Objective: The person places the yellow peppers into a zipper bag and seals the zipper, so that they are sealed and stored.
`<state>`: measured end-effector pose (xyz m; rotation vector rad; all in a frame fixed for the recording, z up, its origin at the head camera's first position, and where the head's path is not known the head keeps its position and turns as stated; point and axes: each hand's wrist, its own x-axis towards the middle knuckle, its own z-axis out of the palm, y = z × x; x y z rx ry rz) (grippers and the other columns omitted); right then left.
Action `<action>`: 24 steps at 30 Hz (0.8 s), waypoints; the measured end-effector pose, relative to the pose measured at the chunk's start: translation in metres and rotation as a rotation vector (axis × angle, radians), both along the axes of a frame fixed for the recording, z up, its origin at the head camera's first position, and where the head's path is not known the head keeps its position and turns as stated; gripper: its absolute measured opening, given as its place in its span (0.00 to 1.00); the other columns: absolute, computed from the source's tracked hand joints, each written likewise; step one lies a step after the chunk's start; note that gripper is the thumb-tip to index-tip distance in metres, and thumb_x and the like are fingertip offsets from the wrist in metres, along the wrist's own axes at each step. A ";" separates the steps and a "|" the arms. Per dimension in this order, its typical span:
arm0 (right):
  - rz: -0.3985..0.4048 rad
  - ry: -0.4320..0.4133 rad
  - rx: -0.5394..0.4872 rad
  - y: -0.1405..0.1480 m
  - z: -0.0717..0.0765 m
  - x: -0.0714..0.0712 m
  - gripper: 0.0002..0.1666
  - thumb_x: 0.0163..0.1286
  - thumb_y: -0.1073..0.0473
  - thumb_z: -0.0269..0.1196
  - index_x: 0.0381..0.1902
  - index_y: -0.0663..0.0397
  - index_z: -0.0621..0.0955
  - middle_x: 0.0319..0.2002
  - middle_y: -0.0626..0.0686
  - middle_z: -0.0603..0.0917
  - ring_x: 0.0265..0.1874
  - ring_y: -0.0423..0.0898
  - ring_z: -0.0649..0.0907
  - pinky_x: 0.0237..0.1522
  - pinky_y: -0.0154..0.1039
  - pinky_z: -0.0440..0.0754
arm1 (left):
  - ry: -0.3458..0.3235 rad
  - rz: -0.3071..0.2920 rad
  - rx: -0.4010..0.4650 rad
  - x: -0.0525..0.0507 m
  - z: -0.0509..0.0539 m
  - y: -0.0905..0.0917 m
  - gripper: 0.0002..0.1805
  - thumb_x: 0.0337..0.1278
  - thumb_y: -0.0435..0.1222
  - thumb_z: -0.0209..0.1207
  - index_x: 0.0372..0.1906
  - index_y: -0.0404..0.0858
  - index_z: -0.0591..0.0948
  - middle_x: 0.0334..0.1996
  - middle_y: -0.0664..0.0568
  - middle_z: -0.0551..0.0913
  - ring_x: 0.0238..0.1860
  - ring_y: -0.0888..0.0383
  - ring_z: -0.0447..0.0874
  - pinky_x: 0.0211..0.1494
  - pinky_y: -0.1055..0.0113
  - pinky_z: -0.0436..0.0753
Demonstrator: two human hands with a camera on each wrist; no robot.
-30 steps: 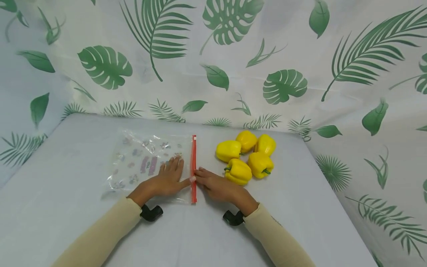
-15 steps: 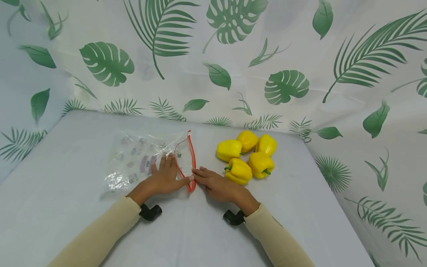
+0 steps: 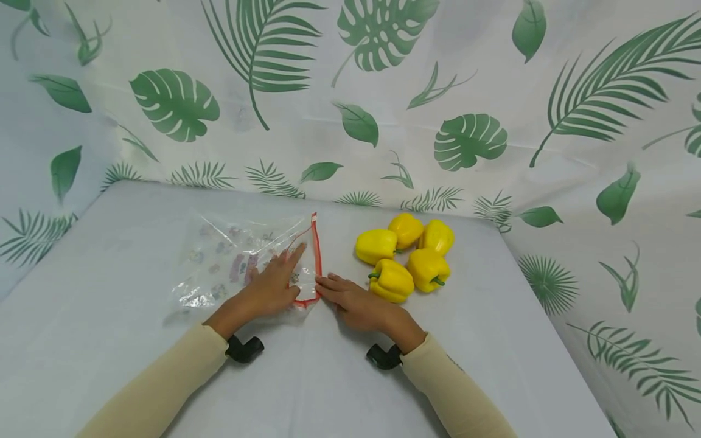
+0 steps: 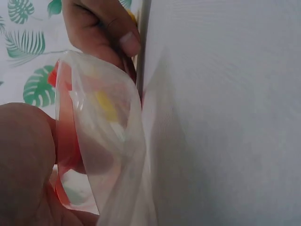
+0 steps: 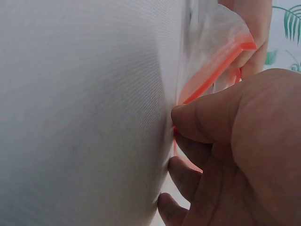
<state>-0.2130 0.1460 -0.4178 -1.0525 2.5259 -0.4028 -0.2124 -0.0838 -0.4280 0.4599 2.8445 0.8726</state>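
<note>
At the clear bag (image 3: 216,243), left hand (image 3: 271,289) with fingers extended, right hand's fingers (image 3: 335,286) pinching the red rim (image 3: 317,252)

Soft, even brightness washes the white tabletop (image 3: 328,389) in our head view, and we catch crisp glare streaking the clear bag (image 3: 227,261), gentle highlights on the yellow peppers (image 3: 391,281), faint shadows beside both sleeves (image 3: 153,383). Over to the wrist cameras, and it's dimmer, greyer: on the left we've got a soft-edged shadow spreading over the tabletop and the near left hand (image 4: 23,160) looking soft, while on the right we see fine ripples texturing that darkened surface.
</note>
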 end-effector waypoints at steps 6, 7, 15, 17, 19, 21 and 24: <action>-0.010 -0.005 0.008 -0.001 -0.001 0.001 0.33 0.76 0.63 0.49 0.77 0.45 0.58 0.76 0.41 0.51 0.75 0.44 0.48 0.71 0.47 0.51 | 0.003 -0.027 -0.024 0.004 0.001 0.002 0.37 0.60 0.36 0.50 0.72 0.25 0.57 0.70 0.28 0.56 0.72 0.37 0.51 0.65 0.30 0.44; -0.009 -0.004 0.009 -0.001 -0.001 0.001 0.33 0.76 0.62 0.49 0.77 0.45 0.58 0.76 0.41 0.51 0.75 0.45 0.48 0.71 0.47 0.50 | -0.002 -0.020 -0.017 0.003 0.001 0.002 0.38 0.60 0.36 0.51 0.72 0.23 0.54 0.71 0.28 0.55 0.72 0.38 0.51 0.66 0.32 0.46; -0.015 0.018 0.032 -0.001 -0.001 0.002 0.34 0.77 0.61 0.49 0.77 0.44 0.57 0.76 0.43 0.51 0.75 0.45 0.48 0.71 0.47 0.50 | 0.073 -0.039 0.072 -0.001 0.012 -0.006 0.41 0.58 0.29 0.50 0.73 0.22 0.46 0.74 0.32 0.47 0.73 0.42 0.48 0.70 0.46 0.55; -0.012 0.031 0.039 -0.001 -0.001 0.003 0.34 0.77 0.60 0.49 0.77 0.43 0.57 0.77 0.44 0.51 0.75 0.45 0.49 0.71 0.47 0.50 | 0.102 -0.047 0.093 -0.002 0.016 -0.009 0.41 0.57 0.27 0.49 0.73 0.22 0.46 0.74 0.33 0.47 0.74 0.44 0.48 0.70 0.49 0.56; -0.009 0.042 0.044 -0.002 -0.001 0.003 0.33 0.77 0.61 0.49 0.77 0.43 0.57 0.76 0.44 0.51 0.74 0.46 0.49 0.71 0.47 0.50 | 0.114 -0.050 0.101 -0.004 0.020 -0.013 0.41 0.57 0.27 0.48 0.74 0.23 0.46 0.75 0.34 0.46 0.74 0.45 0.46 0.70 0.51 0.56; -0.011 0.049 0.049 -0.002 0.000 0.004 0.34 0.76 0.61 0.50 0.77 0.43 0.58 0.76 0.44 0.52 0.74 0.47 0.50 0.71 0.48 0.50 | 0.120 -0.061 0.103 -0.005 0.023 -0.017 0.41 0.57 0.26 0.47 0.74 0.24 0.45 0.75 0.35 0.45 0.75 0.45 0.44 0.71 0.50 0.54; -0.020 0.052 0.065 -0.003 0.003 0.006 0.34 0.75 0.62 0.51 0.76 0.41 0.59 0.76 0.44 0.54 0.74 0.47 0.52 0.70 0.48 0.52 | 0.114 -0.079 0.098 -0.006 0.027 -0.021 0.41 0.58 0.26 0.46 0.75 0.26 0.44 0.76 0.36 0.43 0.75 0.46 0.42 0.71 0.50 0.54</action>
